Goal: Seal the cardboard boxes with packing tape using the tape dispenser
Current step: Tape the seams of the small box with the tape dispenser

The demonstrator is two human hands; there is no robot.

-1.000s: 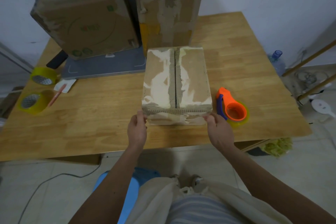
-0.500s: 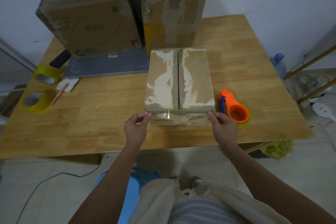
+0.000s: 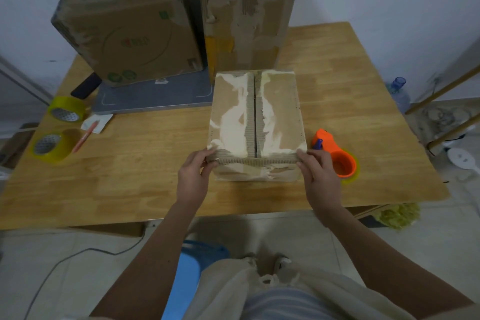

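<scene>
Single head-worn wide-angle view: looks forward and steeply down, close above the tabletop (image 3: 145,163) and hands.

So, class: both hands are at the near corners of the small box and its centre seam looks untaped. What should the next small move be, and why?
Probably the right hand should let go and reach for the orange tape dispenser just beside it. The small box sits square on the table, flaps closed, and the seam shows no fresh tape. The left hand can steady the corner.

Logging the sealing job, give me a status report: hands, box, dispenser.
Both hands, left and right, pinch the small box's near corners. Centre seam looks untaped. Orange tape dispenser idle beside right hand.
</scene>
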